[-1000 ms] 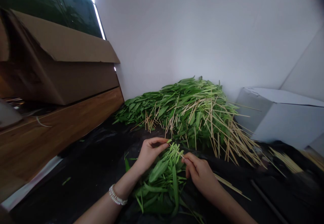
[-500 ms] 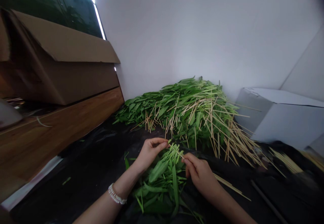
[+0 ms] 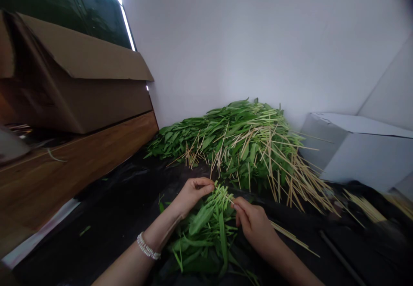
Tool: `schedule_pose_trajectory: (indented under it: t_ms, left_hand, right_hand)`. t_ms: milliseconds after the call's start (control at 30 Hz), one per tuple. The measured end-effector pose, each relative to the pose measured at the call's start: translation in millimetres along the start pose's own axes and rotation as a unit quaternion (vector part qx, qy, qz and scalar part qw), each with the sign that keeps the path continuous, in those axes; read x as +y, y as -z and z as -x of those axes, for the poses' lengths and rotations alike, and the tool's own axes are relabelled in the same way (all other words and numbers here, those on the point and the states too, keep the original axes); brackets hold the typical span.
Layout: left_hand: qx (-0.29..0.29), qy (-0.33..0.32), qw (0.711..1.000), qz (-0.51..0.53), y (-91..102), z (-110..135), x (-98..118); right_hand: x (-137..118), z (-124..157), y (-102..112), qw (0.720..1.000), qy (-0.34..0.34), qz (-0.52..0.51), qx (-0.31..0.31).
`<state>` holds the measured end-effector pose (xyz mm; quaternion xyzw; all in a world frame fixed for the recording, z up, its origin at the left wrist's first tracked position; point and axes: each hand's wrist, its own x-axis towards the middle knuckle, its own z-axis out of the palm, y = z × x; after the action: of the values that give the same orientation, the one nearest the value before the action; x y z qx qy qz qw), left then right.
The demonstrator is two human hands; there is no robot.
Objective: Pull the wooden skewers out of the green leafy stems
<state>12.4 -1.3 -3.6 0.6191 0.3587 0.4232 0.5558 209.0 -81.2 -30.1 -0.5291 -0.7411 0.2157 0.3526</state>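
Long-leaved green stems, like water spinach, hang bunched at their cut ends on a thin wooden skewer. My right hand is closed, pinching the skewer just right of the bunch. On the other side my left hand, with a beaded bracelet at its wrist, pinches a pale stem end at the left of the row. The skewer's far tip is hidden by the stems and fingers. Leaves of the bunch droop toward me onto the black sheet.
Against the white wall lies a large heap of skewered greens, with skewers jutting right. Loose skewers lie beside my right arm. A cardboard box stands left on a wooden surface; a white box stands right.
My left fingers have shifted slightly, and the stem end between them now sits against the row on the skewer. The right hand has barely moved.
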Motion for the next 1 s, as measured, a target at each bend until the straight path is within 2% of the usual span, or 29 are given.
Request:
schedule_pose_trajectory:
  t_ms: [367, 500, 600, 667, 733, 833, 933, 1000]
  left_hand:
    - [-0.002, -0.053, 0.997, -0.055, -1.5, -1.8, -4.3]
    - [0.003, -0.052, 0.997, -0.051, -3.1, -1.1, -6.4]
    - [-0.039, -0.043, 0.998, -0.031, -7.3, 3.4, -1.9]
    - [-0.073, -0.053, 0.994, -0.057, -10.2, 7.0, 3.0]
    - [-0.083, -0.063, 0.99, -0.098, -11.4, 9.1, 7.2]
    - [-0.039, -0.043, 0.995, -0.083, -7.1, 7.9, 9.8]
    - [0.055, -0.033, 0.998, -0.016, 2.5, 2.9, 8.9]
    - [0.096, -0.035, 0.995, 0.02, 8.0, 0.0, 8.2]
  right_hand:
    - [4.7, 0.3, -4.3, 1.0, -0.002, 0.025, 0.0]
    - [2.8, -0.3, -4.0, 1.0, -0.002, 0.018, 0.004]
    - [-0.6, 0.3, -3.2, 1.0, 0.005, 0.009, 0.008]
    - [-3.3, 1.1, -2.0, 1.0, 0.018, 0.005, 0.005]
    - [-5.4, 1.4, 0.4, 0.999, 0.032, 0.005, 0.002]
    - [-5.3, 0.3, 7.5, 0.999, 0.032, 0.01, 0.003]
    - [-0.8, -2.4, 17.8, 1.0, 0.022, 0.02, -0.001]
    - [3.4, -4.5, 24.8, 0.999, 0.021, 0.024, -0.002]
